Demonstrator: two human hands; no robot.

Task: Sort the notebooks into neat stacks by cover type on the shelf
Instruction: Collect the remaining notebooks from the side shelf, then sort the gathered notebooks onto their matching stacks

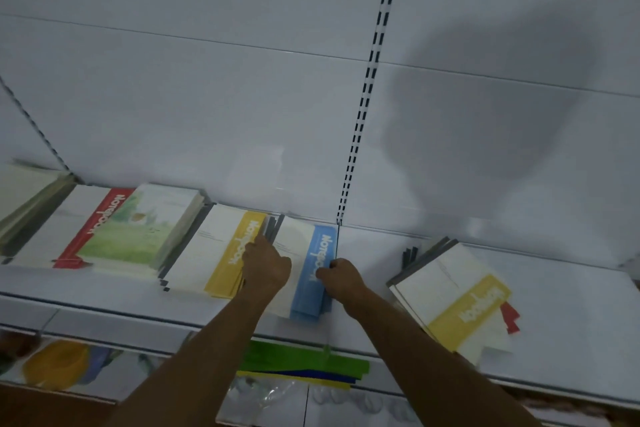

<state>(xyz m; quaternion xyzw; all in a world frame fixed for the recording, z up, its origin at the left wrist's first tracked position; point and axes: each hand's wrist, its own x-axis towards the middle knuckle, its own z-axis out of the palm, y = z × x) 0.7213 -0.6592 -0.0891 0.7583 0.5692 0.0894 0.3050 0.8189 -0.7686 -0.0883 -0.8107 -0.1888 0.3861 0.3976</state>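
Several stacks of notebooks on a white metal shelf. Readable print: "Notebook" in white on the red-band stack, the yellow-band stack and the blue-band stack. A green meadow-cover stack overlaps the red one. Left hand rests on the blue stack's left edge, just beside the yellow stack, fingers curled; grip cannot be told. Right hand clenches the blue stack's right edge. Loose yellow-band pile lies skewed at right, overhanging the front lip. Bare shelf between it and the blue stack. Covers flat, glossy, rectangular.
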